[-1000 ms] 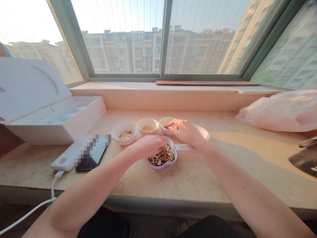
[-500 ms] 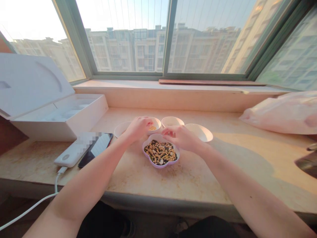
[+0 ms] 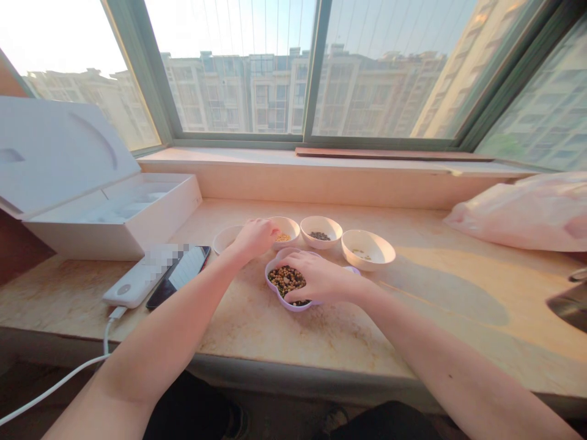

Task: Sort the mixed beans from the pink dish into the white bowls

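A lilac scalloped bowl [image 3: 293, 309] stands in the middle, filled with mixed beans [image 3: 286, 280], dark, tan and a few pale ones. My right hand [image 3: 321, 276] hangs over its right half, thumb apart from the fingers, covering part of the beans. Behind it, my left hand [image 3: 255, 237] is at the left rim of a small white bowl [image 3: 293, 227] with yellowish grains. Its fingers are curled together, and whatever they hold is hidden. Beside that bowl, another white bowl [image 3: 331, 242] contains dark beans, and a third bowl [image 3: 383, 256] has a few pale pieces.
Partly behind my left wrist sits another white bowl [image 3: 224, 238]. At left lie a phone [image 3: 177, 281], a white power bank [image 3: 132, 286] with a cable [image 3: 68, 382], and an open white box [image 3: 87, 241]. A plastic bag [image 3: 527, 211] rests at right, near the window.
My right hand has come down and toward me, from the dark-bean bowl to over the lilac bowl, its thumb spreading. The left hand has drawn slightly back from the yellowish grains.
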`<state>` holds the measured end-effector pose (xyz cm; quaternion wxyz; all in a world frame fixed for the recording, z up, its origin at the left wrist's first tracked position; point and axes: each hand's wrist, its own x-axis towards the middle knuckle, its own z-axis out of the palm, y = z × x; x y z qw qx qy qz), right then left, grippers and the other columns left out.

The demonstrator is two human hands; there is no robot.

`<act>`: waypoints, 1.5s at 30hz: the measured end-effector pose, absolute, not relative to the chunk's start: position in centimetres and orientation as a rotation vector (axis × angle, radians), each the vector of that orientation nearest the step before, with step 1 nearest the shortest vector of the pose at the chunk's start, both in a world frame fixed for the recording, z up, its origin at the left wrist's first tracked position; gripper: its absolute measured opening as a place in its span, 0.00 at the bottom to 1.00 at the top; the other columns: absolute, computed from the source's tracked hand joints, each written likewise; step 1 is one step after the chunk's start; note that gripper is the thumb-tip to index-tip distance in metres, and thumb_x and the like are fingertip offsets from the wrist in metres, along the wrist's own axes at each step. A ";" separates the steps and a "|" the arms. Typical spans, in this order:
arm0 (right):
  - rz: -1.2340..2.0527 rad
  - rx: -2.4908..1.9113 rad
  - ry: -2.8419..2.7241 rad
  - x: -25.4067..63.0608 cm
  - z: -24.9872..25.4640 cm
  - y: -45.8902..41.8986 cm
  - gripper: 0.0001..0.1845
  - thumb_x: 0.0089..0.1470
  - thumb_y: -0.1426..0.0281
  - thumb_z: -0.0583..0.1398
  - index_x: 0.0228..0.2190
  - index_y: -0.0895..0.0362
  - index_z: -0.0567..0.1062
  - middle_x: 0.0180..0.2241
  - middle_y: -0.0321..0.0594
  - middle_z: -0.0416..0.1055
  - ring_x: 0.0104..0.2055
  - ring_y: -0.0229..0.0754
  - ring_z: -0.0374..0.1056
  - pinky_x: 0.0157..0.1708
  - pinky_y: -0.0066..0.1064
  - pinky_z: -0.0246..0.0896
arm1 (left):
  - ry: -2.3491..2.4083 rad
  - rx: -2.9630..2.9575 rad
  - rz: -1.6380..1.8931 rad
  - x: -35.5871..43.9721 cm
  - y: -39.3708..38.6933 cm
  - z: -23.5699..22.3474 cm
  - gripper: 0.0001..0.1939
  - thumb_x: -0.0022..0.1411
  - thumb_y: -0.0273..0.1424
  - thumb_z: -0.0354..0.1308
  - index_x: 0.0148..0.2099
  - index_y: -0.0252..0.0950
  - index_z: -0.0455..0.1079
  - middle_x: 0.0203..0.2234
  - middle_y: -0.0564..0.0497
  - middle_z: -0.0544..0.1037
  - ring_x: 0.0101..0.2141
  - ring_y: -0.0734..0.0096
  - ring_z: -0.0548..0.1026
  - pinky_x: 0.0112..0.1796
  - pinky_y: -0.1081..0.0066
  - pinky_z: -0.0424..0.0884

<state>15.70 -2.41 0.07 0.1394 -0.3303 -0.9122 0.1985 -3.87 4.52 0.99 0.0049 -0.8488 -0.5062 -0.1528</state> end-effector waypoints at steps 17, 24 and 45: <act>0.536 -1.056 -2.591 15.2 -1.0 -1.4 0.13 0.55 0.80 0.59 0.40 0.53 0.77 0.45 0.40 0.79 0.47 0.47 0.74 0.48 0.37 0.65 | -1.535 -2.643 -0.406 -3.8 4.7 0.8 0.19 0.70 0.31 0.47 0.36 0.34 0.79 0.36 0.43 0.82 0.35 0.62 0.78 0.40 0.66 0.68; 0.546 -1.011 -2.562 15.5 -0.5 -1.3 0.13 0.56 0.80 0.58 0.35 0.53 0.79 0.41 0.36 0.81 0.43 0.44 0.75 0.46 0.35 0.65 | -1.541 -2.642 -0.425 -3.7 4.4 1.0 0.19 0.70 0.31 0.47 0.36 0.35 0.79 0.37 0.43 0.82 0.36 0.61 0.78 0.41 0.66 0.68; 0.441 -1.104 -2.387 17.3 0.2 -0.4 0.14 0.63 0.76 0.58 0.43 0.52 0.82 0.45 0.39 0.82 0.47 0.45 0.77 0.49 0.36 0.70 | -1.462 -2.685 -0.512 -3.7 4.3 0.8 0.15 0.70 0.30 0.50 0.37 0.35 0.78 0.38 0.44 0.82 0.36 0.63 0.77 0.37 0.68 0.67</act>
